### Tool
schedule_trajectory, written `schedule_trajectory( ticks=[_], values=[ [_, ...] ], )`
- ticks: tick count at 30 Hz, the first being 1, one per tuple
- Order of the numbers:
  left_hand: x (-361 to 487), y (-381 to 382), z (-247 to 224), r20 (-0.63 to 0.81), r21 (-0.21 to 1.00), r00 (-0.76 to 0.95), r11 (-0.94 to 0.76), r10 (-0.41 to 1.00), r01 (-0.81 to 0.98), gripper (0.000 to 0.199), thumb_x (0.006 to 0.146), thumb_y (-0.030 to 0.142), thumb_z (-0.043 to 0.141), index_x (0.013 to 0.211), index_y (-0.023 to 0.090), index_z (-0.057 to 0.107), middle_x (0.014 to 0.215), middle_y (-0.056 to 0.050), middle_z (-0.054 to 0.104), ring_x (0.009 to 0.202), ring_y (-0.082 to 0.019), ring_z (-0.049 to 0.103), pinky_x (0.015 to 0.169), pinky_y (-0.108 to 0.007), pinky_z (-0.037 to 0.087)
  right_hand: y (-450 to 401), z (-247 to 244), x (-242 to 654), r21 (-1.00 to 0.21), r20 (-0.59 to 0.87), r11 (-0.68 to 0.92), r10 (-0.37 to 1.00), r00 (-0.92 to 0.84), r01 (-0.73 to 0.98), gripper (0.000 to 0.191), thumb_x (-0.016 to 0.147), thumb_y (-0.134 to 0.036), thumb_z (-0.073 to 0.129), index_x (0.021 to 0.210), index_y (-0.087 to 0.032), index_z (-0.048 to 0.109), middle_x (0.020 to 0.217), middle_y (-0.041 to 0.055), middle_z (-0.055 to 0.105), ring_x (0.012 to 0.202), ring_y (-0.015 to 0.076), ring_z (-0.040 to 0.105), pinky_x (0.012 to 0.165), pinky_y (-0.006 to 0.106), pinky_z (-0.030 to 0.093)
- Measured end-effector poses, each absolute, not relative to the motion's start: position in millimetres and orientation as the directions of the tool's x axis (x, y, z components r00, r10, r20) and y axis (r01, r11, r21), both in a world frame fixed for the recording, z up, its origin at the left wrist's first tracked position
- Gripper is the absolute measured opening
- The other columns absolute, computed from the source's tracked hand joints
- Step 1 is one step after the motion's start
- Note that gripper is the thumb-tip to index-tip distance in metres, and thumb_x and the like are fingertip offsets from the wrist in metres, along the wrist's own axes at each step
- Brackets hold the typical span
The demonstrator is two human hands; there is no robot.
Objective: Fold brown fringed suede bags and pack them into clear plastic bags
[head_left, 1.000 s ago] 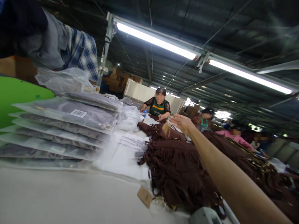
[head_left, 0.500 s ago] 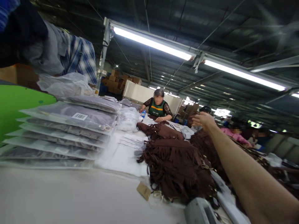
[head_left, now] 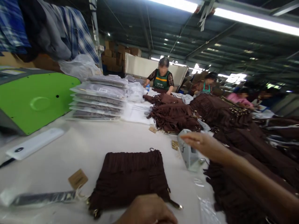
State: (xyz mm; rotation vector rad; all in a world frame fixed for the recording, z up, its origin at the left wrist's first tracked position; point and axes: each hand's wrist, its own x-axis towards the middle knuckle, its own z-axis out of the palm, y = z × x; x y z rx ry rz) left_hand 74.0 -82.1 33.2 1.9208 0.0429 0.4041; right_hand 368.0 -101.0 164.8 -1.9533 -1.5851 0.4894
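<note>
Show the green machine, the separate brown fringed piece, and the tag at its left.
Green machine (head_left: pixel 44 95): head view, side panel.
Brown fringed piece (head_left: pixel 131 179): head view, upward face.
Tag (head_left: pixel 78 179): head view, cardboard face.

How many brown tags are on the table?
3: first tag left of the front brown bag, second tag by the brown pile, third tag beside the grey stand. More may be hidden.

Overhead tubes (head_left: pixel 257 21) supply strong white light, burnt out along their length; glare enters at rear openings (head_left: pixel 235 77), while the ceiling (head_left: pixel 133 34) remains dim. The table (head_left: pixel 105 137) is softly lit, its shadows faint; folds in the dark bag (head_left: pixel 130 177) are hard to read; the right hand (head_left: pixel 203 144) and left hand (head_left: pixel 149 210) are blurred; wide-angle stretching marks the edges.
</note>
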Motion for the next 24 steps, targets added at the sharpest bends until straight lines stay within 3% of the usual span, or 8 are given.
schedule_trajectory(
  ticks=[2, 6, 12, 18, 24],
  values=[
    [55.3, -63.4, 53.1, 0.260, 0.852, 0.898, -0.523, 0.354, -0.041, 0.020, 0.093, 0.031, 0.051, 0.101, 0.024, 0.068, 0.095, -0.003, 0.070, 0.089, -0.015, 0.063, 0.082, -0.022, 0.047, -133.5, 119.7, 336.6, -0.521, 0.082, -0.024, 0.994, 0.077, 0.854, 0.026, 0.088, -0.030, 0.056, 0.108, -0.025, 0.071, 0.116, 0.0050, 0.070, 0.110, 0.0235, 0.062, 0.101, 0.039, 0.044],
    [38.1, -12.9, 74.0, 0.260, 0.772, 0.733, -0.592, 0.629, 0.234, 0.021, 0.090, 0.024, 0.048, 0.101, 0.022, 0.067, 0.097, -0.002, 0.070, 0.090, -0.017, 0.063, 0.083, -0.026, 0.046, -147.4, 62.5, 308.7, -0.435, 0.158, 0.011, 0.985, 0.064, 0.900, 0.028, 0.091, -0.026, 0.048, 0.108, -0.020, 0.069, 0.110, 0.0087, 0.071, 0.101, 0.0217, 0.065, 0.093, 0.034, 0.047],
    [55.4, 30.5, 53.2, 0.321, 0.673, 0.691, -0.669, 0.648, 0.315, 0.021, 0.086, 0.024, 0.049, 0.095, 0.020, 0.068, 0.095, -0.004, 0.071, 0.090, -0.020, 0.064, 0.083, -0.031, 0.047, -112.0, 52.2, 293.8, -0.311, 0.181, 0.042, 0.983, 0.016, 0.950, 0.024, 0.089, -0.021, 0.050, 0.104, -0.023, 0.069, 0.102, 0.0048, 0.071, 0.097, 0.0188, 0.064, 0.086, 0.028, 0.045],
    [58.9, 27.6, 50.9, 0.327, 0.726, 0.627, -0.612, 0.708, 0.314, 0.022, 0.088, 0.028, 0.049, 0.096, 0.022, 0.068, 0.095, -0.002, 0.072, 0.090, -0.019, 0.065, 0.081, -0.028, 0.047, -83.1, 51.8, 279.0, -0.212, 0.100, -0.125, 0.984, 0.148, 0.969, 0.020, 0.086, -0.028, 0.053, 0.099, -0.023, 0.069, 0.097, 0.0042, 0.070, 0.092, 0.0187, 0.063, 0.081, 0.026, 0.042],
    [69.2, 20.9, 52.3, 0.317, 0.760, 0.605, -0.577, 0.730, 0.299, 0.022, 0.089, 0.027, 0.048, 0.094, 0.021, 0.069, 0.093, -0.001, 0.072, 0.088, -0.018, 0.065, 0.081, -0.027, 0.047, -64.1, 40.1, 274.8, -0.155, 0.068, -0.185, 0.978, 0.197, 0.970, 0.019, 0.086, -0.025, 0.051, 0.091, -0.020, 0.069, 0.097, 0.0078, 0.066, 0.090, 0.0201, 0.063, 0.075, 0.028, 0.043]
  ],
)
